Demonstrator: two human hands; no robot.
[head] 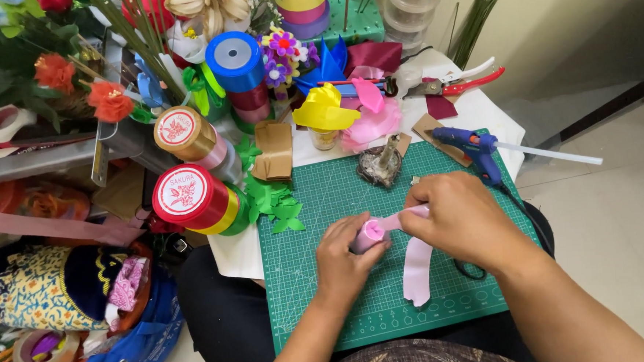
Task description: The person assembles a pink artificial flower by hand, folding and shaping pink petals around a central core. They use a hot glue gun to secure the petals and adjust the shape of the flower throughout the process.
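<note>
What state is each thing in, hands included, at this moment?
left hand: closed around the rolled end of the pink ribbon.
right hand: pinching the ribbon's flat stretch.
pink ribbon: partly rolled, loose tail hanging down over the mat.
cutting mat: lying flat under both hands.
glue gun: lying on the mat's far corner, unheld, stick protruding.
pruning shears: lying on the table; open or shut unclear.
ribbon spools: wound, lying on their sides.

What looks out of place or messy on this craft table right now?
Mostly clutter: green paper leaf cutouts spill off the cutting mat's left edge, and the blue glue gun lies tipped at its corner. Nothing looks damaged.
</note>
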